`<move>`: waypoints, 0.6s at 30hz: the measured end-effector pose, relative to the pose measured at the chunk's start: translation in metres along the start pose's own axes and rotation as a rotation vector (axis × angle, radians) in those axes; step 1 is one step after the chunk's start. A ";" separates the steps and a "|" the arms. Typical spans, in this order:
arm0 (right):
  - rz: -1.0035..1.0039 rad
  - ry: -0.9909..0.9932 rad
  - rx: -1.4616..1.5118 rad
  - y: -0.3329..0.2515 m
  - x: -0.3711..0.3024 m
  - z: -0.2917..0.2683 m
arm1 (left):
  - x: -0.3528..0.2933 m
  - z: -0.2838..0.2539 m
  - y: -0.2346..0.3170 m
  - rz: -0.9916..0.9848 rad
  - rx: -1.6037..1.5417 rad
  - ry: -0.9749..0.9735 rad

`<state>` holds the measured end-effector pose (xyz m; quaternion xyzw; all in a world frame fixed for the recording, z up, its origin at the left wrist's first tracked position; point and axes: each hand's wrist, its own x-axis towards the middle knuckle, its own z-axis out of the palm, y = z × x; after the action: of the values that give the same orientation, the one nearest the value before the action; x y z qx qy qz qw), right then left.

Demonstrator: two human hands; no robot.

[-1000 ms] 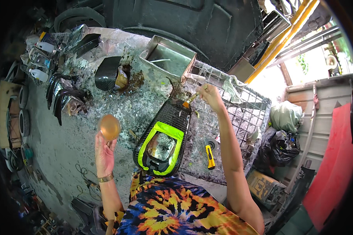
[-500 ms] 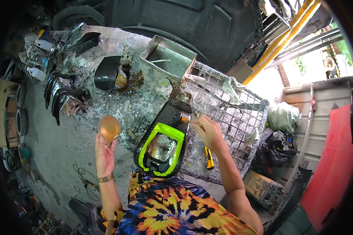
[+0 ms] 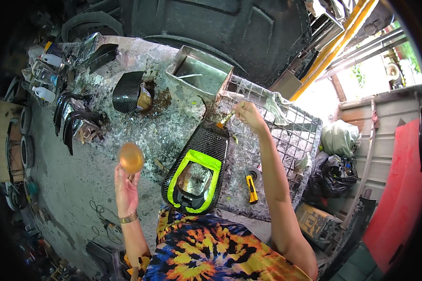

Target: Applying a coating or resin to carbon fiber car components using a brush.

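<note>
In my left hand [image 3: 126, 189], the fingers grip a round cup [image 3: 131, 158] holding amber liquid, out over the floor at the table's near-left side. My right hand [image 3: 248, 115] is closed round the handle of a paintbrush [image 3: 224, 121]. Its bristles are at the far end of a glossy black carbon-weave panel [image 3: 202, 140]; whether they touch it I cannot tell. Bright green material [image 3: 175, 185] frames an opening in the panel's near half. The panel lies close in front of my body. To its right are a yellow utility knife [image 3: 251, 187] and a small roll [image 3: 255, 173].
Beyond the panel stands an open metal tray [image 3: 183, 78] with a pale stick inside. A second curved carbon-weave piece [image 3: 125, 93] and dark curved strips [image 3: 70, 124] lie at the left. A wire grid [image 3: 286, 136] covers the table's right part. Plastic bottles [image 3: 44, 93] stand far left.
My right hand has moved away from me with the paintbrush, from the panel's right edge to its far end. The small roll beside the utility knife now shows.
</note>
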<state>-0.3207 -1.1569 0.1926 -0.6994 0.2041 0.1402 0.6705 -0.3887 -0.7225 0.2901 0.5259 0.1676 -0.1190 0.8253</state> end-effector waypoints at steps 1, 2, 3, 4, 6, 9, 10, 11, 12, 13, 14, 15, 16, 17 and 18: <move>0.000 0.005 0.000 0.009 0.006 -0.004 | 0.000 0.003 0.000 0.001 -0.038 0.014; -0.046 0.082 -0.088 0.019 0.011 -0.010 | 0.000 0.007 -0.001 -0.001 -0.076 0.026; -0.090 0.155 -0.175 0.023 0.013 -0.013 | 0.002 0.009 -0.003 -0.003 -0.076 0.023; -0.088 0.136 -0.178 0.012 0.008 0.002 | 0.001 0.005 -0.003 -0.002 -0.078 0.053; -0.367 0.267 -0.488 -0.012 -0.026 0.034 | -0.001 -0.002 -0.002 0.000 -0.085 0.097; -0.473 0.178 -0.652 -0.040 -0.097 0.073 | 0.002 -0.002 -0.003 -0.003 -0.089 0.035; -0.583 0.151 -0.698 -0.045 -0.115 0.080 | 0.003 0.000 -0.002 -0.012 -0.096 0.029; -0.586 0.144 -0.704 -0.049 -0.128 0.085 | 0.003 -0.001 -0.003 -0.018 -0.103 0.027; -0.559 0.111 -0.669 -0.054 -0.138 0.089 | 0.005 0.001 -0.003 -0.019 -0.109 0.030; -0.533 0.077 -0.633 -0.059 -0.143 0.091 | 0.006 0.004 -0.002 -0.020 -0.106 0.024; -0.534 0.071 -0.636 -0.065 -0.144 0.092 | 0.006 0.005 -0.002 -0.020 -0.102 0.020; -0.461 0.067 -0.555 -0.073 -0.145 0.092 | 0.007 0.005 -0.003 -0.022 -0.106 0.016; -0.390 0.063 -0.472 -0.077 -0.143 0.091 | 0.008 0.004 -0.004 -0.024 -0.116 0.017; -0.391 0.063 -0.474 -0.077 -0.133 0.089 | 0.009 0.004 -0.004 -0.025 -0.124 0.018; -0.336 0.043 -0.419 -0.072 -0.118 0.084 | 0.009 0.006 -0.004 -0.028 -0.127 0.009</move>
<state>-0.3832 -1.0610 0.3066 -0.8497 0.0659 0.0513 0.5206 -0.3813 -0.7297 0.2855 0.4707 0.1860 -0.1172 0.8545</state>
